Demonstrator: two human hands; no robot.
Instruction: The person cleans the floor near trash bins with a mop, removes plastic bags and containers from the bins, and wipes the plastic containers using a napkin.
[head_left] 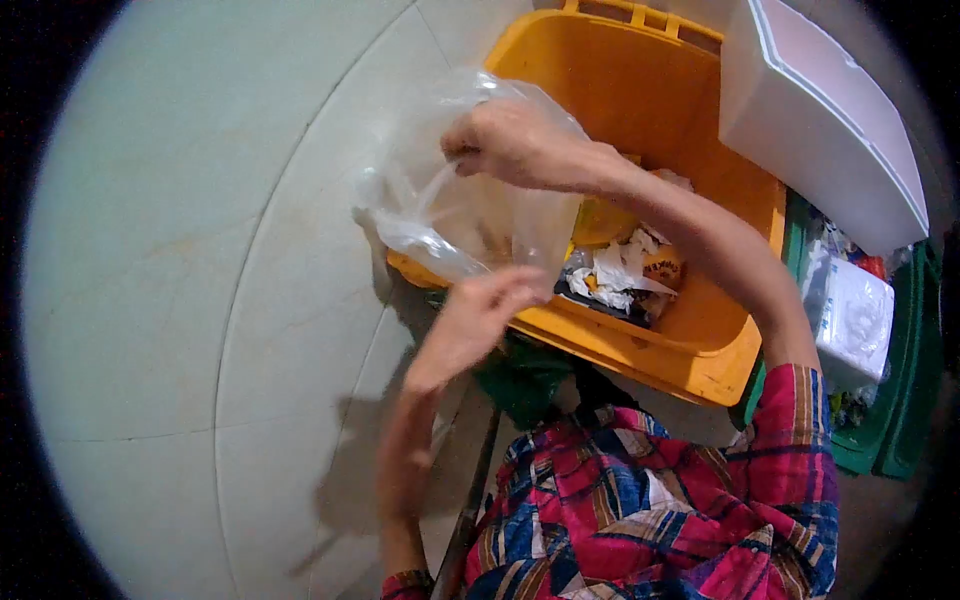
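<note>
A clear plastic bag [450, 220] is stretched between my hands over the left side of a yellow bin [640, 100]. My right hand [515, 140] is closed on the bag's upper part, with the fingers curled in. Lower down, my left hand [475, 320], slightly blurred, pinches the bag's near edge. The bag looks see-through, and its mouth is spread towards the left. Inside the bin lie crumpled white tissues [620, 275], a dark tray and yellow packaging, partly covered by my right forearm.
A white foam box [810, 120] stands at the bin's right. Beside it, a green bin [905, 390] holds a white package [855, 320] and mixed rubbish. A dark green bag [525, 385] and a dark pole [482, 470] are near my body. Pale floor tiles [150, 260] lie to the left.
</note>
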